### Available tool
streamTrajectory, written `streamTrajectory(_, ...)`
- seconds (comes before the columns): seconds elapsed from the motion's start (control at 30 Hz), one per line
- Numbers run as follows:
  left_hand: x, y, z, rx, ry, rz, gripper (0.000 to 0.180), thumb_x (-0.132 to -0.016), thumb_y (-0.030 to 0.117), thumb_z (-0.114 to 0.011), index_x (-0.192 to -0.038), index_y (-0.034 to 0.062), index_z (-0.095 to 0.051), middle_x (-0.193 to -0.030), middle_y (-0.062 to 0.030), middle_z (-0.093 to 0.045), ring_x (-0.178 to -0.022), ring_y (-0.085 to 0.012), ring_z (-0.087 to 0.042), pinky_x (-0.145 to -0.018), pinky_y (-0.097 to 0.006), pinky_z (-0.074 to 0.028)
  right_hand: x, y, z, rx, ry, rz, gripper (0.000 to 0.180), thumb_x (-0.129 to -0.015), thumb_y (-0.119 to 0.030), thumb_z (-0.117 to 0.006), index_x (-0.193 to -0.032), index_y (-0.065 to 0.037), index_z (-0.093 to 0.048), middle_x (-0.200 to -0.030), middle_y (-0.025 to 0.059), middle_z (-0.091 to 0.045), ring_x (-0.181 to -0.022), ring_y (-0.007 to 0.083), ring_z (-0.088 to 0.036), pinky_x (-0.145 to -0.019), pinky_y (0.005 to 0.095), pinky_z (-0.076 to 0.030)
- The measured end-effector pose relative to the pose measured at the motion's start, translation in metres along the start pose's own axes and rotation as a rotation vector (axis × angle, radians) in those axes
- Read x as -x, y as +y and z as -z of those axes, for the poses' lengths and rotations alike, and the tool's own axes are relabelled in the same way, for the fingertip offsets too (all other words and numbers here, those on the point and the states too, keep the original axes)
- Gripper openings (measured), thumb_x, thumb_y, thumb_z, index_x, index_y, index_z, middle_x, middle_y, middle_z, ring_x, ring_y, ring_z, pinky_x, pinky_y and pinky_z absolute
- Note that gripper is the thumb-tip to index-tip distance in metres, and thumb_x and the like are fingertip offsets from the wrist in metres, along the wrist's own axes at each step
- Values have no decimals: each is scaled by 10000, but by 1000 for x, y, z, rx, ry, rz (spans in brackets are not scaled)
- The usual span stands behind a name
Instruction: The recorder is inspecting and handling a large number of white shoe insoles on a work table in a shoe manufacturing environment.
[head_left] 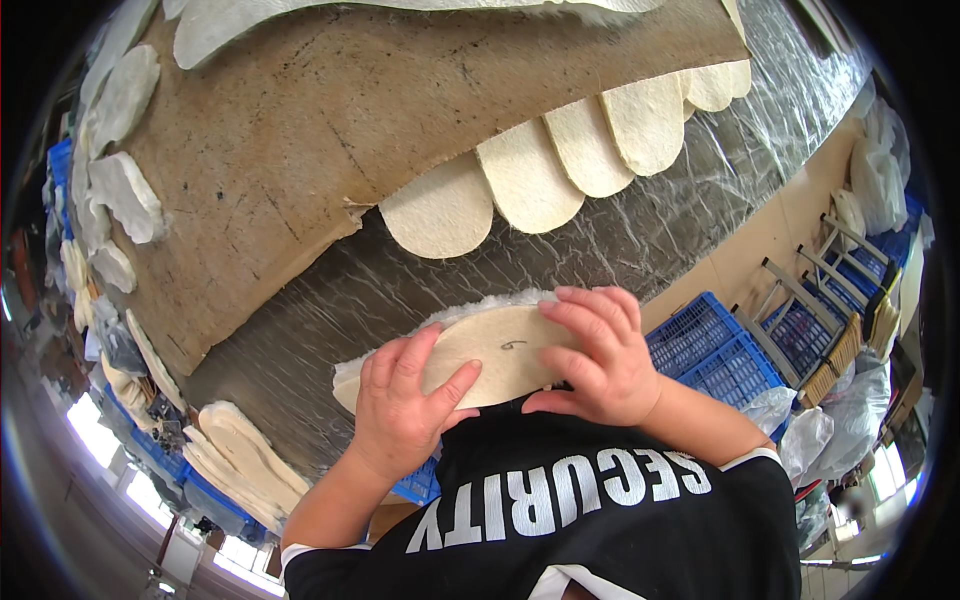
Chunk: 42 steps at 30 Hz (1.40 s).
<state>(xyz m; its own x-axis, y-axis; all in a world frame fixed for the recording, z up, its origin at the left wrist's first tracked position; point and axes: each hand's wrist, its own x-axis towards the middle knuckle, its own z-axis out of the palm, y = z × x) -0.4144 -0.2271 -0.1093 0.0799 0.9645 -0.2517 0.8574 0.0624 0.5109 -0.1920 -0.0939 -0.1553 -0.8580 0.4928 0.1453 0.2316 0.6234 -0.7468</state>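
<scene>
In front of my body, at the table's near edge, I hold a cream insole-shaped piece point(490, 340) with a fluffy white fringe along its far edge and a small dark mark on its face. My left hand point(405, 400) grips its left end, the thumb lying across the top. At the right end my right hand point(600, 350) curls over it, fingertips on the upper face and thumb by the near edge. Beyond, several cream rounded-end pieces point(530, 180) lie overlapping in a row, partly hidden under a large brown sheet point(290, 130).
Wrinkled plastic film covers the dark table point(330, 300). White fluffy offcuts point(125, 195) sit at the left edge, and a stack of cream pieces point(235, 460) lies nearer. To the right stand blue crates point(715, 350), metal-framed stools point(800, 310) and clear plastic bags point(850, 420).
</scene>
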Motion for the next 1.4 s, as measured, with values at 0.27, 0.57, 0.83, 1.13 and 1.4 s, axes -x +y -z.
streamTrajectory(0.27,-6,-1,8,16,-46,20,547,-625,358,-778,-1140,192,-699,-1380,-160,-479,-1100,-321,-488,-918,-436,-426,9,-5,-20,54,23,-11,428,-675,-457,-794,-906,-151,-602,-1301,196,-559,-1194,366,-536,-1015,517,-331)
streamTrajectory(0.57,-11,2,18,77,-99,85,547,-593,300,-808,-1112,162,-702,-1406,-173,-466,-1137,-329,-454,-959,-411,-417,8,-10,-22,57,68,-56,349,-680,-416,-748,-898,-174,-623,-1303,138,-572,-1169,304,-562,-1036,471,-317)
streamTrajectory(0.83,-6,3,24,102,-104,71,647,-503,299,-826,-1102,107,-674,-1406,-200,-477,-1130,-375,-460,-946,-438,-444,-27,-41,-3,77,-152,-40,611,-578,-404,-801,-1106,-159,-615,-1433,159,-469,-1331,298,-450,-1111,543,-213)
streamTrajectory(1.13,45,-23,48,281,52,180,747,-534,309,-860,-1204,80,-622,-1496,-172,-358,-1098,-335,-522,-953,-436,-467,-48,-58,-15,62,-299,-46,768,-519,-297,-863,-1174,-94,-519,-1411,208,-442,-1275,370,-454,-1062,508,-343)
streamTrajectory(1.4,127,-63,42,1120,461,642,374,-794,-108,-678,-1150,-36,-589,-997,-77,-653,-890,-116,-631,-809,-247,-507,-61,-100,-29,182,-326,6,855,-528,-356,-882,-1240,-77,-500,-1430,228,-428,-1316,424,-420,-1087,563,-306)
